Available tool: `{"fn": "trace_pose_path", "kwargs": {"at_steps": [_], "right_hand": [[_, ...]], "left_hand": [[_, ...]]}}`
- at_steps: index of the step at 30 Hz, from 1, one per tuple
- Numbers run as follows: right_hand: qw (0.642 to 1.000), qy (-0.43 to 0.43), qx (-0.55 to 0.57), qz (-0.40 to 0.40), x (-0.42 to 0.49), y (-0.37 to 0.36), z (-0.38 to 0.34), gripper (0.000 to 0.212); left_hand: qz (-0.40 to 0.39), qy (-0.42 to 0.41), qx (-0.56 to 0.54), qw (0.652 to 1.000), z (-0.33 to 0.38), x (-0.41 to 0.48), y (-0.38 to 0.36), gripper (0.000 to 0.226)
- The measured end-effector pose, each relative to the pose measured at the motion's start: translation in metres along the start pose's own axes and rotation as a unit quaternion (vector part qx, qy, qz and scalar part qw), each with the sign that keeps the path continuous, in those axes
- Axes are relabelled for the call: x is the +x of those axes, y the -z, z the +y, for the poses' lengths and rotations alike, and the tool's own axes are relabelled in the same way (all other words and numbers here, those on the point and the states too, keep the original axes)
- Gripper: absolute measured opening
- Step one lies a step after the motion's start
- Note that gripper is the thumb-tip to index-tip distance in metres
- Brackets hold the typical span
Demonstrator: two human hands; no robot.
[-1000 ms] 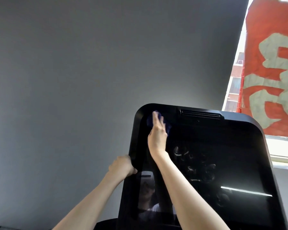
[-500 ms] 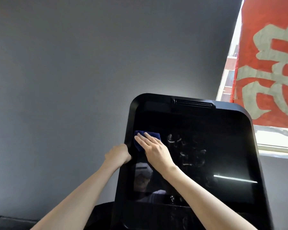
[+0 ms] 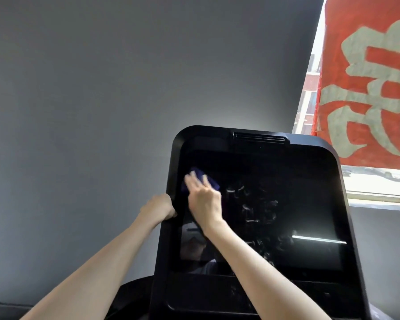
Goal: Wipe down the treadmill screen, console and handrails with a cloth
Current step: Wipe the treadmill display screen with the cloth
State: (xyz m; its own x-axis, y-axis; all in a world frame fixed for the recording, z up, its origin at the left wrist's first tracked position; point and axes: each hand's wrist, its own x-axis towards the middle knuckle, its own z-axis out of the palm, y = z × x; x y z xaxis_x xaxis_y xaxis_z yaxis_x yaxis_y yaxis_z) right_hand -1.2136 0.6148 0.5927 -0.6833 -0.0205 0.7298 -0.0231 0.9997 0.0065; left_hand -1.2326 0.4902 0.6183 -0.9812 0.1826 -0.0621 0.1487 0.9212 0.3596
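Now right hand (image 3: 204, 202) flat on cloth (image 3: 213, 182), angled higher up screen (image 3: 286, 192), left hand's (image 3: 158, 207) grip still round edge.

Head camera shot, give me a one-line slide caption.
Right hand presses a blue cloth on the treadmill screen while the left hand grips its left edge.

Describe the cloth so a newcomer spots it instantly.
Find the black treadmill screen against the grey wall. At its upper left, the right hand presses the glass. The cloth is the dark blue patch under its fingers, unlike the white smears nearby.
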Motion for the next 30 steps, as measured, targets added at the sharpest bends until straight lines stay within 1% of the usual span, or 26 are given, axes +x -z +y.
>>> {"fn": "trace_pose_path", "kwargs": {"at_steps": [2, 3, 4, 5, 8, 10, 13, 14, 17, 19, 20, 21, 23, 24, 26, 27, 30], "right_hand": [[0.997, 0.066, -0.012, -0.029, -0.015, 0.000, -0.004, 0.056], [0.996, 0.092, -0.007, -0.022, -0.015, 0.000, 0.006, 0.052], [0.994, 0.104, 0.001, -0.016, -0.011, 0.005, 0.018, 0.049], [0.996, 0.094, 0.003, -0.005, -0.006, 0.009, 0.032, 0.049], [0.999, 0.006, -0.043, 0.032, 0.012, 0.025, 0.079, 0.051], [0.994, -0.069, -0.061, 0.059, 0.018, 0.031, 0.113, 0.047], [0.969, -0.224, 0.016, 0.099, 0.022, 0.037, 0.151, 0.036], [0.962, -0.251, 0.028, 0.108, 0.024, 0.037, 0.155, 0.035], [0.957, -0.268, 0.007, 0.110, 0.029, 0.036, 0.147, 0.041], [0.951, -0.284, 0.022, 0.116, 0.029, 0.034, 0.127, 0.038], [0.956, -0.265, 0.031, 0.121, 0.025, 0.031, 0.114, 0.036], [0.966, -0.222, 0.035, 0.124, 0.018, 0.025, 0.098, 0.036], [0.986, -0.102, 0.042, 0.123, -0.003, 0.005, 0.059, 0.043], [0.992, -0.046, 0.049, 0.109, -0.015, -0.006, 0.039, 0.046], [0.995, 0.041, 0.062, 0.073, -0.036, -0.020, 0.008, 0.052], [0.994, 0.069, 0.058, 0.062, -0.042, -0.024, 0.001, 0.053], [0.988, 0.141, 0.005, 0.069, -0.038, -0.024, 0.015, 0.049]], "left_hand": [[0.003, 0.007, 0.003, 1.000, -0.001, -0.003, 0.000, 0.033], [0.005, 0.012, 0.000, 1.000, -0.002, -0.004, 0.001, 0.034], [0.005, 0.014, -0.005, 1.000, -0.002, -0.003, 0.001, 0.034], [0.004, 0.015, -0.010, 1.000, -0.004, -0.003, 0.001, 0.034], [0.009, 0.013, -0.016, 1.000, -0.006, -0.002, -0.001, 0.031], [0.014, 0.009, -0.018, 1.000, -0.008, -0.001, -0.003, 0.031], [0.017, 0.002, -0.012, 1.000, -0.009, 0.000, -0.003, 0.032], [0.015, 0.001, -0.013, 1.000, -0.009, 0.002, -0.003, 0.032], [0.006, -0.011, -0.018, 1.000, -0.007, 0.004, -0.001, 0.026], [0.003, -0.011, -0.018, 1.000, -0.006, 0.005, -0.001, 0.029], [0.000, -0.010, -0.018, 1.000, -0.005, 0.006, -0.001, 0.031], [-0.002, -0.012, -0.016, 1.000, -0.006, 0.007, -0.001, 0.029], [-0.011, -0.013, -0.017, 1.000, -0.007, 0.009, 0.000, 0.023], [-0.012, -0.012, -0.015, 1.000, -0.007, 0.009, -0.001, 0.025], [0.000, -0.004, 0.004, 1.000, -0.006, 0.006, 0.000, 0.029], [0.007, -0.003, 0.015, 1.000, -0.005, 0.004, -0.001, 0.028], [0.012, 0.000, 0.029, 0.999, -0.005, 0.003, -0.002, 0.026]]}}
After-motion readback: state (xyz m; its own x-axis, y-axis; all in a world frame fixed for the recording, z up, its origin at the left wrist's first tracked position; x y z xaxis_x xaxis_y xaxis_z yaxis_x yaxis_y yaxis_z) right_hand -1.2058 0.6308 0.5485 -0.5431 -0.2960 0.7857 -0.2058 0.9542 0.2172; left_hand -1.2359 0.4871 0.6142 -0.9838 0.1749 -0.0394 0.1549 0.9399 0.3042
